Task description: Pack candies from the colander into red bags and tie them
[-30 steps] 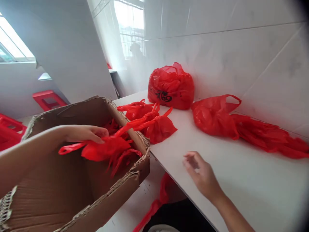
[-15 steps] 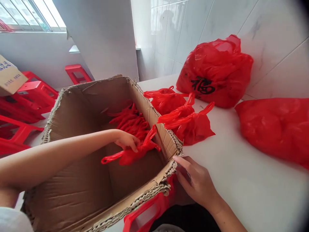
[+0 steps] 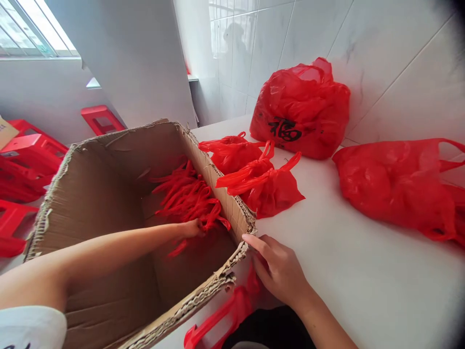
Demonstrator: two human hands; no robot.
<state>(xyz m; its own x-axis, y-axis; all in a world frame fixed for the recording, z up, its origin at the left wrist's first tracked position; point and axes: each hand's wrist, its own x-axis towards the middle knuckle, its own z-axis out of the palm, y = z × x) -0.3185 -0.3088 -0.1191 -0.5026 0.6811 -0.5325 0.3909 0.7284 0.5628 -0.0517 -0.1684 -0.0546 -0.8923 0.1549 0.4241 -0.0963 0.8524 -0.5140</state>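
Note:
My left hand [image 3: 192, 229] reaches down inside a large open cardboard box [image 3: 98, 189], its fingers closed on a tied red plastic bag [image 3: 215, 222]. The bag is low in the box, near its right wall, and the hand hides part of it. Just beyond it lie several red plastic bags [image 3: 183, 191], packed close together with knotted handles. My right hand [image 3: 281, 269] grips the box's near right corner, its index finger on the torn rim and the other fingers curled below.
Tied red bags [image 3: 267, 186] stand on the white table [image 3: 348, 276] against the box's right side. Farther back is a big full red bag [image 3: 301, 111] with a black character, and another red bag [image 3: 392, 184] lies to the right. Red stools [image 3: 32, 150] stand at the left.
My left hand has lowered the red bag deeper into the box, beside the other bags. My right hand stays at the corner. The view has shifted to the right.

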